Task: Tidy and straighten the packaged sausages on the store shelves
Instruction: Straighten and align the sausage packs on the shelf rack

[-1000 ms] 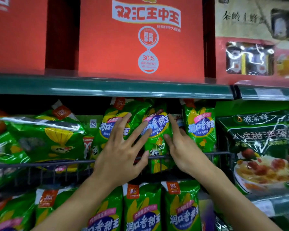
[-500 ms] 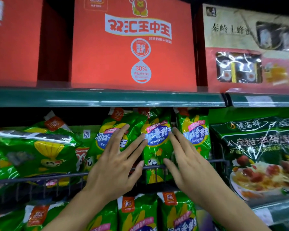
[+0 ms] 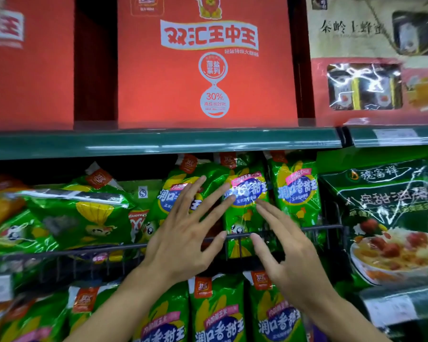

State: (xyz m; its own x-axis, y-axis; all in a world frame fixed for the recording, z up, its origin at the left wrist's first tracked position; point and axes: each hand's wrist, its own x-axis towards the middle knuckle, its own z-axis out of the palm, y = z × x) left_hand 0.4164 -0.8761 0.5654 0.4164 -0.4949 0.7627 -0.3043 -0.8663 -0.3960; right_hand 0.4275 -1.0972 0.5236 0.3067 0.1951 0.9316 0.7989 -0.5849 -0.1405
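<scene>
Both hands spread, flanking the middle sausage pack.

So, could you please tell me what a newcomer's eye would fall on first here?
Probably the big red box on the top shelf, dead centre. Below it, the left hand and right hand, fingers spread, frame an upright green sausage pack behind the wire rail. A tilted green pack slumps at left.
</scene>
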